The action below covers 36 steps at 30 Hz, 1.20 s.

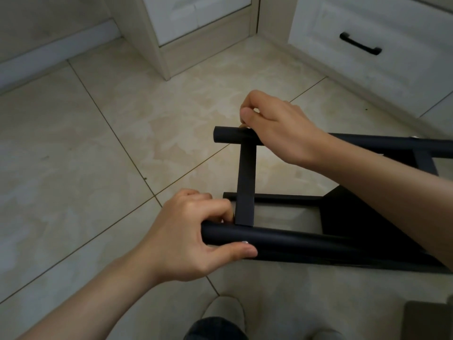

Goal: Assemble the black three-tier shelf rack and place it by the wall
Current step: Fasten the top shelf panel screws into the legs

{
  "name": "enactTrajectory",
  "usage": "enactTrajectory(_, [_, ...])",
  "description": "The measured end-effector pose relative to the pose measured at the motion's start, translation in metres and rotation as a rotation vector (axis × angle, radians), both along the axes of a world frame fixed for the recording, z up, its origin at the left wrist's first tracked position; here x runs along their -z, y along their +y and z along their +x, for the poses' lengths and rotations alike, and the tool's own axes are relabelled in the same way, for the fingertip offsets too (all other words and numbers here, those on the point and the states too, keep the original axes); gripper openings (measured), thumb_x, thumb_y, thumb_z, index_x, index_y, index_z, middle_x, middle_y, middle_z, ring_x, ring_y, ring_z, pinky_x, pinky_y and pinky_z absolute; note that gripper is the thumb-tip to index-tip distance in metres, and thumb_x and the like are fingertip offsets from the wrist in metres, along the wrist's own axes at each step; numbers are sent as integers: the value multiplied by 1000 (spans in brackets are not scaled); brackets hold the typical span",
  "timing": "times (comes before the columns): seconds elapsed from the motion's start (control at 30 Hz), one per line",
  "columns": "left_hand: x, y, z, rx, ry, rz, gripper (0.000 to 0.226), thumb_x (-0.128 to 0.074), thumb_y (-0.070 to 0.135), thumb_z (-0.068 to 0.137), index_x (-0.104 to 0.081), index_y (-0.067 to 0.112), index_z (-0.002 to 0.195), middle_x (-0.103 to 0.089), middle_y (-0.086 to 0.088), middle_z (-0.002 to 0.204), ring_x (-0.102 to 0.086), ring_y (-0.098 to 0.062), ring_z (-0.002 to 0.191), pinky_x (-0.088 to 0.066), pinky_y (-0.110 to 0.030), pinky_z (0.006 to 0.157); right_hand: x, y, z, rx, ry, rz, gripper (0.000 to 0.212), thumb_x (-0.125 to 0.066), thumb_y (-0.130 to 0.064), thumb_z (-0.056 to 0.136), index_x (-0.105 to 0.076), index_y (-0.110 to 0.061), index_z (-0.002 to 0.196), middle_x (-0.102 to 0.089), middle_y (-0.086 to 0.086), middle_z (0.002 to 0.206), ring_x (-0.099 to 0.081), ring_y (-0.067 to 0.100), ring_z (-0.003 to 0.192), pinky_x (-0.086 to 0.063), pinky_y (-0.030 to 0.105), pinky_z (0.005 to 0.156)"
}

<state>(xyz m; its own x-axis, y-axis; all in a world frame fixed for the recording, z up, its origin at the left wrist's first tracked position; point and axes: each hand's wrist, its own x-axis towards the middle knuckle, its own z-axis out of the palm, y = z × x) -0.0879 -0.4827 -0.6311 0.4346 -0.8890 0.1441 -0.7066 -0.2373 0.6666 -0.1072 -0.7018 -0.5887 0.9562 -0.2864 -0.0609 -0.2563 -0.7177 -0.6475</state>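
Black shelf rack (355,217) lies on its side on the tiled floor (98,168), right of centre, open end toward the left. A flat crossbar (246,185) joins the far tube (228,136) and near tube (294,238). Left hand (191,231) grips the near tube's end, fingers over the top, thumb underneath. Right hand (277,126) rests on the far tube, thumb and forefinger tight on a silver screw (248,127) at the crossbar joint. Behind, a white drawer with a black handle (360,45). A shoe (225,312) at the bottom edge.

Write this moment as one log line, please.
left hand grips near tube | right hand pinches screw on far tube | rack lying on floor
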Motion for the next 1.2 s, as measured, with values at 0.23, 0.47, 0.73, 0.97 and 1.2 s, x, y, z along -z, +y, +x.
enactTrajectory(0.23, [5, 4, 0, 52, 129, -13, 28, -68, 67, 76, -46, 50, 73, -45, 17, 62, -47, -11, 58, -31, -11, 65, 2, 3, -5, -6, -2, -39, 22, -32, -34, 104, -52, -28, 98, -55, -7, 76, -51, 19, 76, -35, 37, 67])
enactTrajectory(0.47, [7, 4, -1, 22, 146, -49, 37, -69, 65, 75, -40, 42, 79, -43, 18, 76, -46, -12, 70, -37, -27, 66, 1, 4, -5, -4, 1, -53, 22, -33, -35, 104, -53, -27, 100, -57, -7, 77, -52, 21, 79, -36, 38, 70])
enactTrajectory(0.73, [5, 2, -7, 9, 79, -179, 44, -74, 50, 79, -57, 27, 112, -55, 11, 114, -57, -19, 111, -48, -39, 93, -3, 4, -6, 15, -6, 8, 21, -34, -33, 103, -54, -26, 100, -64, -3, 90, -56, 24, 88, -44, 42, 79])
enactTrajectory(0.97, [12, 4, -13, -26, 77, -250, 39, -76, 43, 81, -70, 19, 111, -56, -1, 134, -54, -29, 130, -44, -41, 106, -3, 2, -5, 15, 8, 39, 21, -35, -33, 103, -55, -26, 100, -66, -2, 96, -57, 23, 92, -45, 42, 83])
enactTrajectory(1.2, [18, 3, -15, 32, 65, -290, 44, -77, 31, 83, -67, 11, 121, -59, -9, 140, -45, -28, 144, -34, -61, 116, -3, 1, -4, 26, 3, 87, 21, -36, -34, 103, -56, -27, 98, -64, -4, 100, -57, 21, 96, -46, 44, 90])
